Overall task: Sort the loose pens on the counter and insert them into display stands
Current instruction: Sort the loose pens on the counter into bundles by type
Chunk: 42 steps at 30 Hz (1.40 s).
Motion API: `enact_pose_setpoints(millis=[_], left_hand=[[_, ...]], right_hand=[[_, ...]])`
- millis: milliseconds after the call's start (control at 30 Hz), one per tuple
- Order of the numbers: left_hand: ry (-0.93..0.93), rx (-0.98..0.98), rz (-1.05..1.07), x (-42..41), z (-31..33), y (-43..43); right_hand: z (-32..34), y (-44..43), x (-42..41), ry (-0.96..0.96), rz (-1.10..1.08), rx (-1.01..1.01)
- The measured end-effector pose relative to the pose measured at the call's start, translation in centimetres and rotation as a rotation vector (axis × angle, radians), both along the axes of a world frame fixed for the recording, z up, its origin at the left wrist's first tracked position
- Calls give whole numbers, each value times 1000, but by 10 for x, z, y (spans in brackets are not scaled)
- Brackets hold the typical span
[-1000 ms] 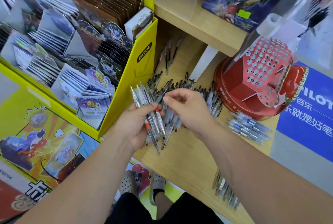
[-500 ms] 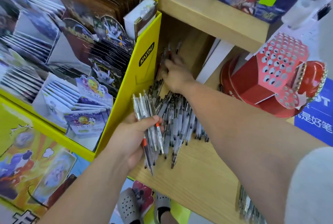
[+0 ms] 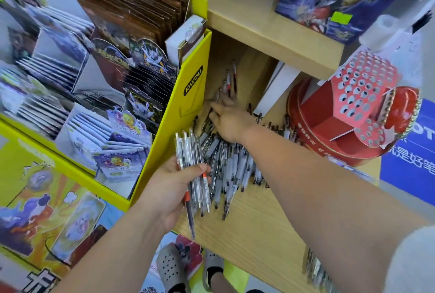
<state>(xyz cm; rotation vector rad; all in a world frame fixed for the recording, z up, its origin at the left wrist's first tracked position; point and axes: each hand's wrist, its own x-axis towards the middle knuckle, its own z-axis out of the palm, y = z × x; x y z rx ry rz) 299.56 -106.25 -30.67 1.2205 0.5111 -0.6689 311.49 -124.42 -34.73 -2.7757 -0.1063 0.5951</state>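
Observation:
A heap of loose clear pens lies on the wooden counter. My left hand grips a bundle of pens, clear-bodied with red-orange accents, tips pointing toward me. My right hand reaches far back beside the yellow display box, fingers down among the far pens with red ends; whether it holds one is hidden. The red display stand, with a panel of round holes, stands at the right with no pens in the holes.
A yellow card display box full of card packs walls the left. A wooden shelf overhangs the back. A white box leans near the stand. More pens lie at the counter's near right edge. A blue sign is at right.
My right hand left the bundle and stretched to the far back corner beside the yellow box. The left hand keeps hold of its bundle. The camera has moved closer.

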Motion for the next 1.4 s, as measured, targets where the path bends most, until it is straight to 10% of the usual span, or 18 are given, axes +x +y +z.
enact_pose_setpoints(millis=[333, 567, 967, 1400], left_hand=[[6, 41, -25, -3, 2, 1], [-13, 43, -26, 0, -5, 6], [22, 47, -17, -7, 5, 10], [17, 92, -33, -13, -1, 19]], right_hand=[[10, 0, 7, -204, -159, 54], [-3, -4, 31, 73, -219, -19], [1, 2, 1, -202, -333, 145], [-6, -6, 32, -44, -569, 118]])
